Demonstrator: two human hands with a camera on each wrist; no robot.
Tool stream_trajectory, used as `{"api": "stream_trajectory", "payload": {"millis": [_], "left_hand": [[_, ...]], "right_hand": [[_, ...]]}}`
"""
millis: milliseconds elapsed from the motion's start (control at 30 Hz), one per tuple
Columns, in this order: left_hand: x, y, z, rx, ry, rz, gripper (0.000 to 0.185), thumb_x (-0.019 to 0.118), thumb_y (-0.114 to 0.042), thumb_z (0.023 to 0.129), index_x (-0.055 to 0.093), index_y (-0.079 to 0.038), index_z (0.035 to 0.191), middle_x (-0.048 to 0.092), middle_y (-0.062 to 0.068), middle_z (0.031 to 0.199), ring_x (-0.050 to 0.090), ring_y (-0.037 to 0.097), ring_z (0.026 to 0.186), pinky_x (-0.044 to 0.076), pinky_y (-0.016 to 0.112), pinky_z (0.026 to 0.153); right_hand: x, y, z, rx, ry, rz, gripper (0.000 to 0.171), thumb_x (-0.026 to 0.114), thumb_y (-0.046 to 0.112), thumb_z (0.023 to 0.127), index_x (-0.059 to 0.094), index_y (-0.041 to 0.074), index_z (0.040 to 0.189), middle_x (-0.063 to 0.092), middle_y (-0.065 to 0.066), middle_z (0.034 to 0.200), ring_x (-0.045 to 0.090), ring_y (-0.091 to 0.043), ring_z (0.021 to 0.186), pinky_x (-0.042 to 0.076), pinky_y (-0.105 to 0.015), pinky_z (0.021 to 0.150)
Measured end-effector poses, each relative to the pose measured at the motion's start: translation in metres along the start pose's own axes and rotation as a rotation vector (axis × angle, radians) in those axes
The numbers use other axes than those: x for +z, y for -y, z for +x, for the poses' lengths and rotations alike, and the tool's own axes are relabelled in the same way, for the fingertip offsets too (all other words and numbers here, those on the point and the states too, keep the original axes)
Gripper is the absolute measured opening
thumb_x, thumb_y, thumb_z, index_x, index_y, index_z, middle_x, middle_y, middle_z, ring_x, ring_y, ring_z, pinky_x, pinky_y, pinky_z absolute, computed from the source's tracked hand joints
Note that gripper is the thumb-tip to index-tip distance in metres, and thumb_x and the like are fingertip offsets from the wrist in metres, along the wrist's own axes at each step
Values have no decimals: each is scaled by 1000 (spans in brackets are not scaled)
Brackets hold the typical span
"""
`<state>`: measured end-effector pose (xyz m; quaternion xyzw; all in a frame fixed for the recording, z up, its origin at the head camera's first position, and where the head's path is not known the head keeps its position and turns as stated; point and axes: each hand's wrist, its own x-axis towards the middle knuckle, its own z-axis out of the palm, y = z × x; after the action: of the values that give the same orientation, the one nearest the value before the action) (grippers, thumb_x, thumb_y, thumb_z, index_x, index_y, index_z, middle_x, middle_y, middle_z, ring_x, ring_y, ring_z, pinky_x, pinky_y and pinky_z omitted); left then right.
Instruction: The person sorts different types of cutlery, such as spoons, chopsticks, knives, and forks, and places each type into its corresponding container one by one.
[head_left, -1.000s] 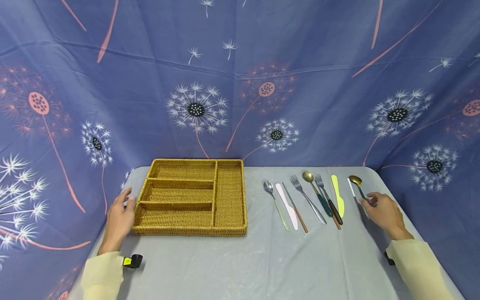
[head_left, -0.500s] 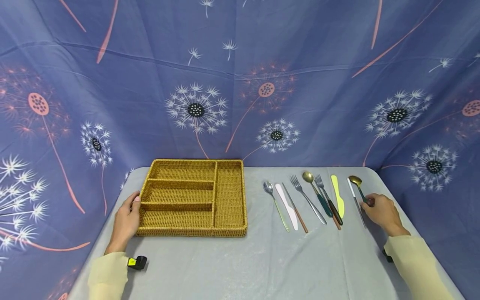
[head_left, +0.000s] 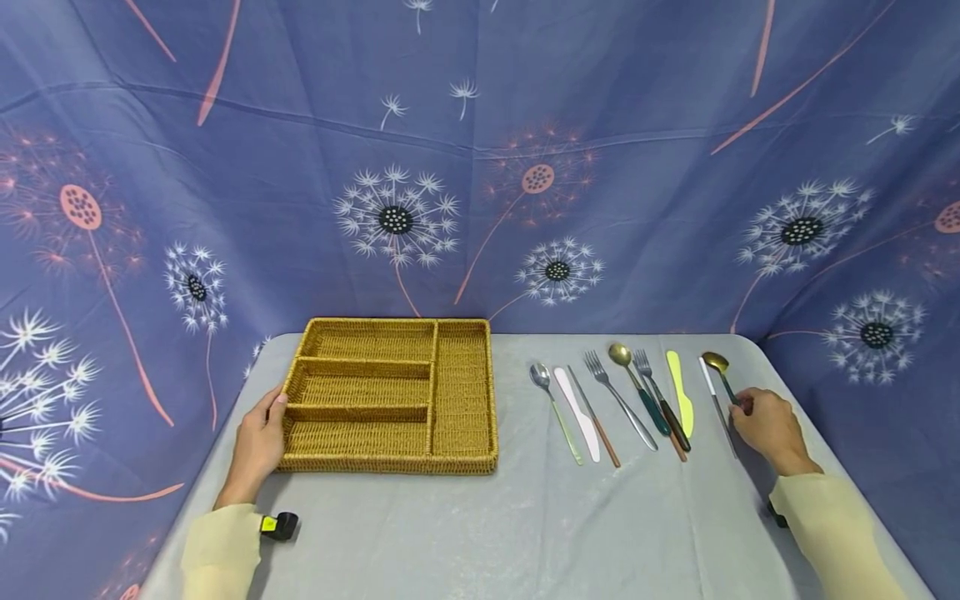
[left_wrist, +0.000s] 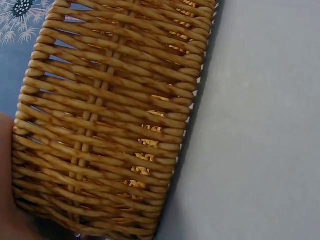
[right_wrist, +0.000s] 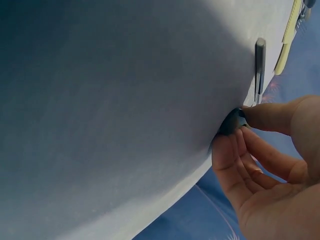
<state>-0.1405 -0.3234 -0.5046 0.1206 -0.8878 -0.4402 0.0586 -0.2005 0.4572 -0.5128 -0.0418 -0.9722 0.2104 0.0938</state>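
right hand (head_left: 765, 421): pinching spoon (head_left: 720, 372) handle end; keeping lift level
left hand (head_left: 261, 442): fingers resting straight, steadying tray (head_left: 390, 458)

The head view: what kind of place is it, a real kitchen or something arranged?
Probably an arranged recording corner, not a kitchen. A dandelion-print blue cloth hangs behind and beside the grey-covered table. A woven cutlery tray and a neat cutlery row lie there.
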Motion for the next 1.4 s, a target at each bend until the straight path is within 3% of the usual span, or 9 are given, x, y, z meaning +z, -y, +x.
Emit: {"api": "stream_trajectory", "payload": {"millis": [300,533,1200,1400], "left_hand": [[4,-2,1,6,-15,13,62,28,-42,119,36,-2,167,36,32,166,28,55,155,24,69,126],[3,-2,0,-3,-12,5,62,28,-42,119,35,-3,167,35,31,167,27,54,155,23,68,126],[2,1,0,9,-16,2,62,28,-41,119,35,-1,166,36,32,166,28,54,155,25,68,126],[2,1,0,17,-27,-1,61,29,-39,119,37,-1,166,38,32,165,29,54,155,25,68,126]], "right_hand": [[-4,1,-1,3,-22,-42,26,65,3,87,68,-18,102,70,-26,82,65,-38,68,47,-43,52],[-7,-2,-1,25,-51,-42,24,60,-1,86,67,-19,101,67,-28,82,61,-39,67,43,-40,51],[-15,-3,-12,102,-76,13,26,58,0,89,68,-19,105,71,-35,94,68,-48,76,48,-39,53],[-19,-1,-18,98,-90,17,25,60,1,90,70,-19,103,72,-33,91,67,-41,72,46,-36,54]]}}
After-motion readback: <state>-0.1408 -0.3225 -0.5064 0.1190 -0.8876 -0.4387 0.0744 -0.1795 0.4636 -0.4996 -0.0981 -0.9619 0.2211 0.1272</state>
